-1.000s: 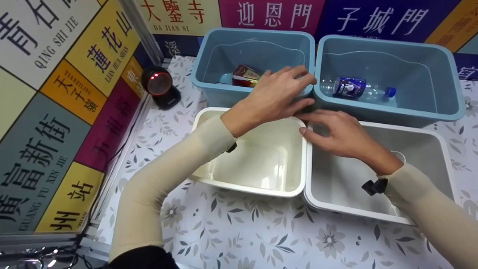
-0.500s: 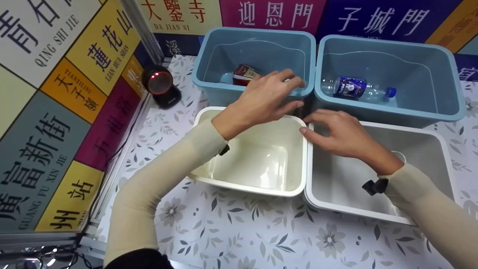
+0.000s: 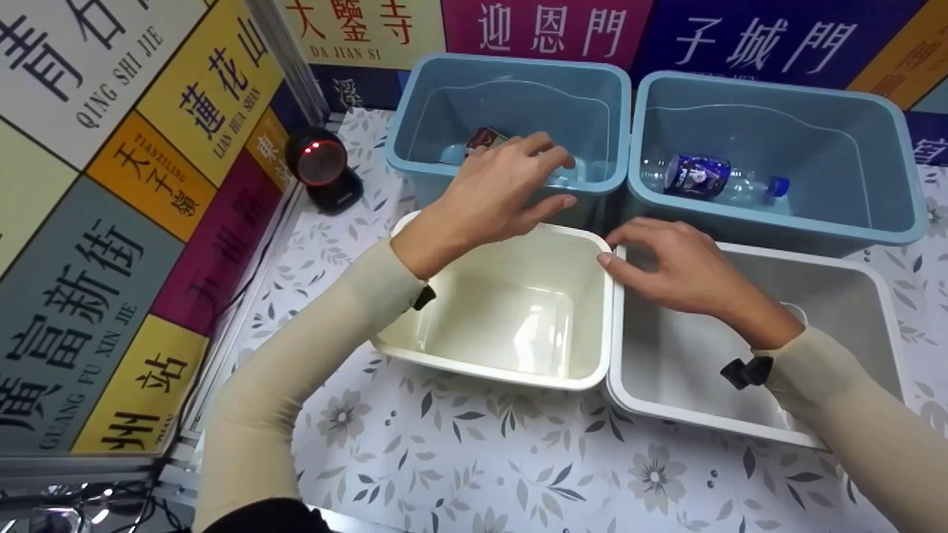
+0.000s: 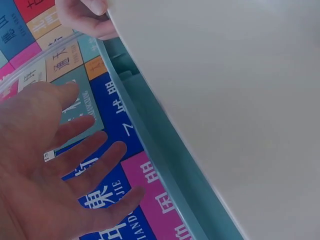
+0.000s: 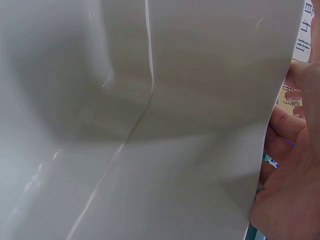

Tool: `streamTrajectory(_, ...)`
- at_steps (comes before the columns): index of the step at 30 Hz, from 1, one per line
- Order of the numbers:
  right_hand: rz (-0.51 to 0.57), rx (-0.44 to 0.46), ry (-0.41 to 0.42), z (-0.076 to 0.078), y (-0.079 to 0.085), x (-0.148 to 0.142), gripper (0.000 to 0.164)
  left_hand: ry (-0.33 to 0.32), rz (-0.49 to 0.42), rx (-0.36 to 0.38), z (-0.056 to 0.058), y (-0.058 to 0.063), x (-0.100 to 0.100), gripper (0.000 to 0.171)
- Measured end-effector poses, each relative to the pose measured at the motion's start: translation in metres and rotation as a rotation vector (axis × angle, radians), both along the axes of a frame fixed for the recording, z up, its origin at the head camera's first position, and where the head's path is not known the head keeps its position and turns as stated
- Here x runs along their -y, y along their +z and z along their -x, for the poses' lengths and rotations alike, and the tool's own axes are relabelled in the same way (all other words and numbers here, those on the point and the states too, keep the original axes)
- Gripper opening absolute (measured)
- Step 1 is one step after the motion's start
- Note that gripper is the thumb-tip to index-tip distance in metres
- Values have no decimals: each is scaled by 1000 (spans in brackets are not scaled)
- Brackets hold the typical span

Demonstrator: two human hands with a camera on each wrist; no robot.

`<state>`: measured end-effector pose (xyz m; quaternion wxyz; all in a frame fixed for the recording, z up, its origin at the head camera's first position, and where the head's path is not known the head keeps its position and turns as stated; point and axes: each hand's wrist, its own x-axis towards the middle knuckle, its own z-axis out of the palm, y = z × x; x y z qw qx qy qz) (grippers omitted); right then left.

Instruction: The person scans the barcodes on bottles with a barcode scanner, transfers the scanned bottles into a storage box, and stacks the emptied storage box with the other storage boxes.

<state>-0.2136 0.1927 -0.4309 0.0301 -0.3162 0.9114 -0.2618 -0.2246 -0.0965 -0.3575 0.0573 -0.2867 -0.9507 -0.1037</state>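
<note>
In the head view, my left hand (image 3: 492, 189) hovers over the back edge of a cream plastic bin (image 3: 492, 374), with its fingers spread and nothing in them. The left wrist view shows the same loosely bent fingers apart from the bin's rim. At the back right corner of the cream bin, my right hand (image 3: 678, 266) pinches the rim, its thumb on the rim and fingers reaching behind the corner. The right hand also lies over a white bin (image 3: 711, 422), which stands right beside the cream one.
Two blue bins stand behind. The left blue bin (image 3: 511, 63) holds a dark red packet (image 3: 485, 139), partly hidden by my left hand. A clear bottle with a purple label (image 3: 700, 175) lies in the right blue bin (image 3: 885, 170). A black scanner (image 3: 322, 170) stands at left.
My left hand has drawn back leftward from the corner near my right hand, covering more of the red packet. The right hand stays at the bin corner.
</note>
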Motion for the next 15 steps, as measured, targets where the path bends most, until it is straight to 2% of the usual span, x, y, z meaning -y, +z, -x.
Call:
streamTrajectory(8,-13,13,1,0,-1,0,35,22,-40,28,-6,3,19,49)
streamTrajectory(15,-18,9,-14,-1,1,1,35,38,-109,-6,-11,9,42,47)
